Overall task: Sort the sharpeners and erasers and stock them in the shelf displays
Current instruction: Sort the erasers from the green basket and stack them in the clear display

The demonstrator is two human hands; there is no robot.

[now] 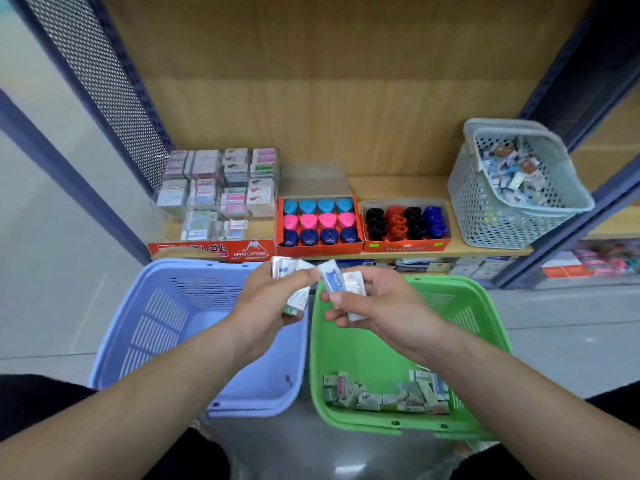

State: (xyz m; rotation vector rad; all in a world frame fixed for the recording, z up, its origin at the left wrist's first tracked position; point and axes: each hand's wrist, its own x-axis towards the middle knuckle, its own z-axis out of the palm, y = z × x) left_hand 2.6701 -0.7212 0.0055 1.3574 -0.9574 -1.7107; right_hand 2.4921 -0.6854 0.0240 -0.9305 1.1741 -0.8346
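On the wooden shelf (398,188) stand, left to right, an eraser display (214,188), a sharpener box (318,220) of triangular sharpeners in light blue, pink and navy rows, a second box (405,223) of black, red and blue sharpeners, and a grey basket (485,209) of small mixed packets. Below the shelf sit a blue basket (138,306) and a green basket (363,351) side by side. Loose erasers (384,393) lie along the near end of the green one.

Both hands meet above the gap between these two baskets. The left hand (266,299) grips a bunch (287,270) of wrapped erasers, fingers curled round them. The right hand (381,299) pinches a blue-and-white eraser (332,278) between thumb and fingers, with another white one just behind it. The bunch and that eraser nearly touch.

From the hands, the eraser display lies ahead and to the left, so the left hand is the nearer. The held erasers stand roughly on end, long axes pointing toward the shelf, while those in the display lie flat in stacks. They would likely need turning flat before going in.

The display's red front reads "HARD ERASER" beside Japanese characters ending in "ゴム". The second box's front reads "FABER-CASTELL". The sleeve of the blue-and-white eraser shows "Hard".
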